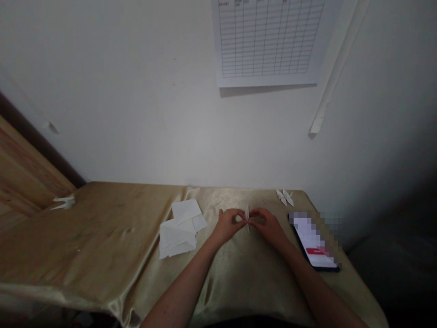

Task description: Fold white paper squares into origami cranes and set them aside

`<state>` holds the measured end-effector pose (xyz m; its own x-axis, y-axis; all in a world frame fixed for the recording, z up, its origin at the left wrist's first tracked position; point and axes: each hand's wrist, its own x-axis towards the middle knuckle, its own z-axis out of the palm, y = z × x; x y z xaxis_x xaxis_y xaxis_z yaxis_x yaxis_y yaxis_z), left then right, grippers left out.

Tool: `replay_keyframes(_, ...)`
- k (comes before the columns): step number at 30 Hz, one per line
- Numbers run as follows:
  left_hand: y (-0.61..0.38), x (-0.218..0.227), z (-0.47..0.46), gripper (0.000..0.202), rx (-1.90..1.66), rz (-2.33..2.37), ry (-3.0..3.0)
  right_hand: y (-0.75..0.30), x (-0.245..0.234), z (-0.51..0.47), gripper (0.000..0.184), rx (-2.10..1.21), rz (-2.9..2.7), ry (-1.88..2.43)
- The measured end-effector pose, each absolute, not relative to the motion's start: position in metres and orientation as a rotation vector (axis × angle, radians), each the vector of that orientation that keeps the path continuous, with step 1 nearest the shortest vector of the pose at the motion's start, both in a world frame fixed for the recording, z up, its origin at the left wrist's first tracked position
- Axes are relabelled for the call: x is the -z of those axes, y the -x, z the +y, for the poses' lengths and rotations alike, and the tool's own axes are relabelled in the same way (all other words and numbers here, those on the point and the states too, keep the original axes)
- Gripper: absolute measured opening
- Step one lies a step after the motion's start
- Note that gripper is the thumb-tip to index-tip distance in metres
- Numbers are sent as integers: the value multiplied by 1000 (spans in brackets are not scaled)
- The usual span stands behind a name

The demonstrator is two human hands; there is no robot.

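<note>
Now | folded paper [247, 217] | pinched between left hand [228, 226], right hand [270, 226] fingers [241, 222]

Table [102, 246]: draped in a glossy tan cloth [239, 273], wrinkled, hanging over the near left edge. Left of centre, on the cloth: loose stack of white paper sheets [179, 230], fanned and overlapping. Far right corner: two small folded paper figures [285, 197], just beside each other. Right edge, near those: phone [316, 243], face up, screen lit. Far left edge: white scraps [64, 202], well apart from the rest.
</note>
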<state>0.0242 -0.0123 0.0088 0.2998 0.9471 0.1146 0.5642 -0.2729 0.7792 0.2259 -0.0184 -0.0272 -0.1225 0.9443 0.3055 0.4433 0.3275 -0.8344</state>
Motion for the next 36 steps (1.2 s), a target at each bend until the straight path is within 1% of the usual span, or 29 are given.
replay_keyframes(3,-24,-6,-10,7,-806,1348,-1938,-226,26,-19,21,-694,-1747,1259)
replay_keyframes(8,-25,-1,-9,12,-845,1325,-1941,-226,26,-20,23,-659,-1749,1288)
replay_keyframes(14,-25,-1,-10,10,-820,1300,-1967,-226,26,-20,22,-653,-1784,1286)
replay_keyframes(22,-24,0,-9,16,-785,1325,-1970,-225,26,-20,20,-668,-1801,1295)
replay_keyframes(36,-25,4,-8,16,-836,1332,-1979,-227,29,-19,20,-653,-1793,1312)
